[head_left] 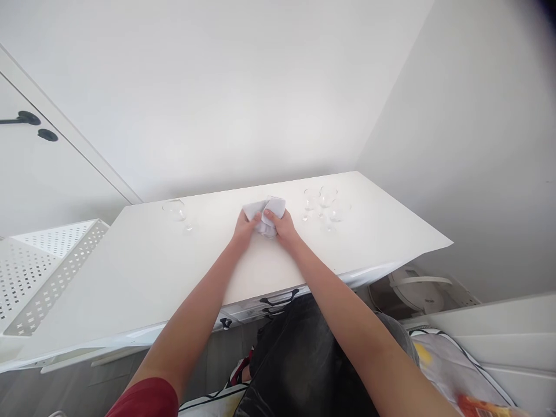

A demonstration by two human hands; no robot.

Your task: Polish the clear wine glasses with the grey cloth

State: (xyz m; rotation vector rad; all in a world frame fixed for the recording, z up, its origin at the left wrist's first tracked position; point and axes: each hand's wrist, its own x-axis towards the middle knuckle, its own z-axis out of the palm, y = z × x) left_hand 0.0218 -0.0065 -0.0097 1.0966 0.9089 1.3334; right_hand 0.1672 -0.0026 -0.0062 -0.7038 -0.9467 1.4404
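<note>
My left hand (246, 225) and my right hand (281, 223) are together over the middle of the white tabletop (217, 249). Both are closed on a folded white cloth (274, 208), thumbs on top and nearly meeting. Below the cloth a clear rounded edge shows, perhaps a glass wrapped in it; the rest is hidden. To the right stand three clear stemmed glasses: one nearest my right hand (309, 200), one farther back (328, 196) and one in front (337, 209). Left of my hands is a single stemmed glass (177, 211).
A white wall rises behind the table. Black drawer handles (280, 297) are on the near side. A perforated white rack (61, 272) stands at the left, below a door with a black handle (28, 118). A round white appliance (419, 289) lies low on the right.
</note>
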